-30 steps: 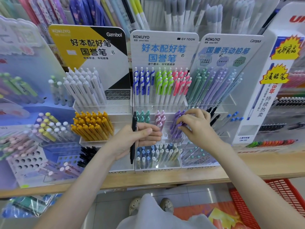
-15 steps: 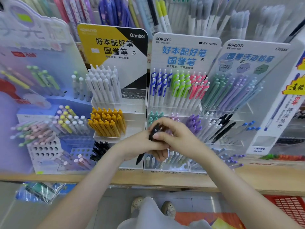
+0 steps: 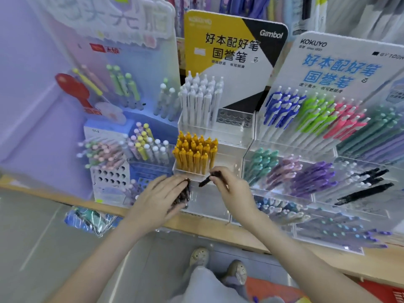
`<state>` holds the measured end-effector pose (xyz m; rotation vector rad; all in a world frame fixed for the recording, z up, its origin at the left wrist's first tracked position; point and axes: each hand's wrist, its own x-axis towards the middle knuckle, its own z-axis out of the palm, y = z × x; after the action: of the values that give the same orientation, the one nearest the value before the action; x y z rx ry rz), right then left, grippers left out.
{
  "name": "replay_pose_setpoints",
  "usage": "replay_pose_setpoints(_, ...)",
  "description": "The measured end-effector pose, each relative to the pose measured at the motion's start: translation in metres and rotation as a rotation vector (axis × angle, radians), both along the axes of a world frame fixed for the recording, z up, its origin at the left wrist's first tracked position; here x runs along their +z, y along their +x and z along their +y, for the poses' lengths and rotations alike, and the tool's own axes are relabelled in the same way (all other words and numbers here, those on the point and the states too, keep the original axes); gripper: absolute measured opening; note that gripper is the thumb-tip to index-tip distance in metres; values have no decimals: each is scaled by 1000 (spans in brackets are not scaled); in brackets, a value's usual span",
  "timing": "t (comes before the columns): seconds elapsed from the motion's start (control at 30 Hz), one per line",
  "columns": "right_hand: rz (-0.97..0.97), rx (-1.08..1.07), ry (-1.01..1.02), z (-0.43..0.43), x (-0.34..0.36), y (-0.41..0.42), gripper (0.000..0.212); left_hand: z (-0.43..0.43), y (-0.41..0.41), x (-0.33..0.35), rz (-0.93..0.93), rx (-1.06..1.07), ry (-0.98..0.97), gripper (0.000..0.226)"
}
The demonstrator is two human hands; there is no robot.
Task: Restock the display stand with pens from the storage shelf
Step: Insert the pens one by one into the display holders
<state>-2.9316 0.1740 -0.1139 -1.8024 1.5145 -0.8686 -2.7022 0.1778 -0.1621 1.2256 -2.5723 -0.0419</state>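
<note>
Black plastic pen (image 3: 206, 179), pinched in the right hand (image 3: 232, 190), hangs just right of the few black pens (image 3: 184, 196) lying under the flat fingers of the left hand (image 3: 160, 199), in the near tier of the clear acrylic stand (image 3: 209, 205), which looks only partly refilled.

right grip (image 3: 235, 191): pinching one black pen (image 3: 206, 180), held slanted
left grip (image 3: 159, 197): fingers flat on the black pens bunch (image 3: 184, 194)
right behind: orange pens (image 3: 194, 154) in the clear stand (image 3: 229, 147)
</note>
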Motion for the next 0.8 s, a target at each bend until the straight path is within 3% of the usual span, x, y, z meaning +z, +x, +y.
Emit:
replay_pose_setpoints(0.27, 135, 92, 42, -4, -28, 21, 15, -7, 1, -4, -49, 39, -126, 59)
replay_pose_setpoints(0.5, 365, 187, 123, -14, -41, 37, 28, -9, 2, -9, -48, 35, -158, 60)
replay_pose_setpoints(0.8, 315, 141, 50, -1, -32, 28, 34, -6, -1, -5, 1, 53, -89, 58)
